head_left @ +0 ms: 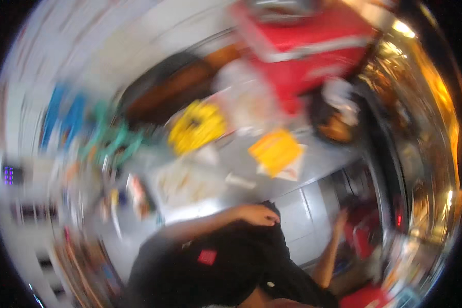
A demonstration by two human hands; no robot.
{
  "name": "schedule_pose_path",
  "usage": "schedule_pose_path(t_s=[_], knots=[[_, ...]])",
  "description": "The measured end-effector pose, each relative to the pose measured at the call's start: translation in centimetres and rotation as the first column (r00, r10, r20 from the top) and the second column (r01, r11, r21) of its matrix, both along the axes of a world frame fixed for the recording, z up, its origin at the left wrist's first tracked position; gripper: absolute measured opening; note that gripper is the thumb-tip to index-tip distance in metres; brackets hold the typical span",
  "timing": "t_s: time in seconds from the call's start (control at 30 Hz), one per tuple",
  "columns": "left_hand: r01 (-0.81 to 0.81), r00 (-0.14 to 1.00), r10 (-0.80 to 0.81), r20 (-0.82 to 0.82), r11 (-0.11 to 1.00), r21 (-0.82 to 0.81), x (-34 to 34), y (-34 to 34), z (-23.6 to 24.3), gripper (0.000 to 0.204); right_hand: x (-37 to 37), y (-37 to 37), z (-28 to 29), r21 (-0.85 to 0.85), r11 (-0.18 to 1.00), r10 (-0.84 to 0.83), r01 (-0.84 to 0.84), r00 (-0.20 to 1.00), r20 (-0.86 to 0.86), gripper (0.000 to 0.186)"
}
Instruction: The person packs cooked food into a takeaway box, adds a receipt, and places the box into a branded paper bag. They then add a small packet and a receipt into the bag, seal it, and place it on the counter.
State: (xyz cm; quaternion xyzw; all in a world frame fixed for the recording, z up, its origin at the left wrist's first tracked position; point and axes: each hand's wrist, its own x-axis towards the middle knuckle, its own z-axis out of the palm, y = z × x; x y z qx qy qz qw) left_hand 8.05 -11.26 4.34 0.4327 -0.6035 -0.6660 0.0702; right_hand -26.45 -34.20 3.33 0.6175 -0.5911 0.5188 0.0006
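Note:
Motion blurs the whole view. My left hand (pixel 260 215) lies across the front of my black shirt (pixel 210 256), by the near edge of the grey metal table (pixel 231 169). Its fingers look curled in, and nothing shows in them. Lower right, my right hand (pixel 341 219) hangs away from the table beside a red object (pixel 363 231); its fingers are too smeared to read. On the table, a yellow bundle (pixel 197 127) sits left of a flat orange-yellow packet (pixel 276 153) on white paper. A small white strip (pixel 240 181) lies nearer me.
A large red box (pixel 303 51) stands at the back, beside a clear plastic bag (pixel 245 97). Right of these is a dark container (pixel 336 123). Green items (pixel 118 141) crowd the left. A shiny, golden-lit surface (pixel 441 128) runs along the right. Pale floor tiles (pixel 300 215) show below.

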Motion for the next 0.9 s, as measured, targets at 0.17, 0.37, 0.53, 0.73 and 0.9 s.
schedule_pose_path(t_s=[0.17,0.37,0.53,0.73,0.9], knots=[[-0.283,0.953,0.283,0.105,0.959,-0.016,0.8,8.1,-1.4,0.045,19.7,19.5,-1.9,0.409,0.551,0.810,-0.728,0.583,-0.054,0.031],[-0.672,0.726,0.683,0.076,0.729,-0.129,2.2,18.8,-3.0,0.040,26.5,5.9,-2.2,0.409,0.631,0.775,-0.659,0.510,-0.374,0.030],[-0.905,0.400,0.916,0.029,0.400,-0.141,2.8,30.3,-3.3,0.041,29.1,0.2,-0.6,0.282,0.722,0.692,-0.632,0.647,-0.321,0.030],[-0.994,0.061,0.974,0.219,0.079,-0.074,3.1,49.1,-2.4,0.047,29.8,31.4,-13.9,0.979,-0.154,0.933,0.133,0.345,0.100,0.031],[-0.891,-0.444,0.888,0.117,-0.424,-0.165,1.7,63.1,-5.2,0.033,44.8,53.6,-6.4,0.680,-0.571,0.705,0.460,-0.149,0.693,0.034]])
